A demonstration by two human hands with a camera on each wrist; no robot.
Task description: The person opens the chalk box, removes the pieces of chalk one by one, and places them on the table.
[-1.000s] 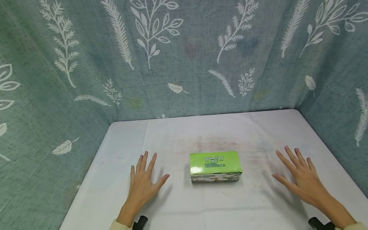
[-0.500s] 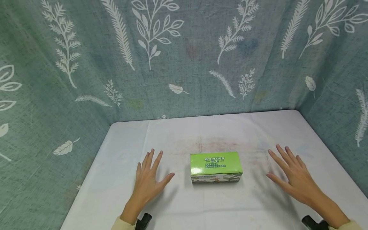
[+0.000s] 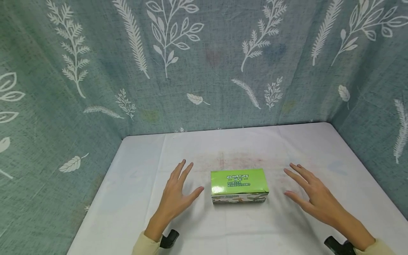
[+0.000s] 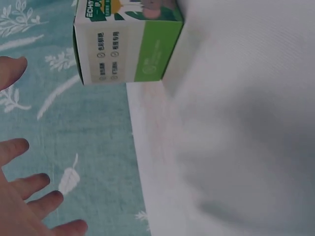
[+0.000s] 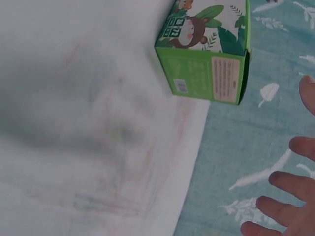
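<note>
A small green cardboard box (image 3: 239, 182) with white lettering on its lid lies closed on the table between the two hands. Its ends show in both wrist views: a white and green end (image 4: 120, 51) in the left one, a green end with a barcode (image 5: 202, 73) in the right one. My left hand (image 3: 174, 200) hovers just left of the box, thumb spread towards it, holding nothing. To the right of the box, farther off, my right hand (image 3: 318, 200) is held with fingers extended and nothing in it. Neither hand touches the box.
The table (image 3: 143, 156) has a white cloth with faint reddish stains behind the box. A blue-green curtain (image 3: 210, 71) with white leaf prints encloses the back and both sides. Dark wrist mounts (image 3: 169, 239) are worn at the cuffs.
Both hands have moved inward towards the box, the left one rightwards and the right one leftwards. Their fingers are less spread than before. The box has stayed in place.
</note>
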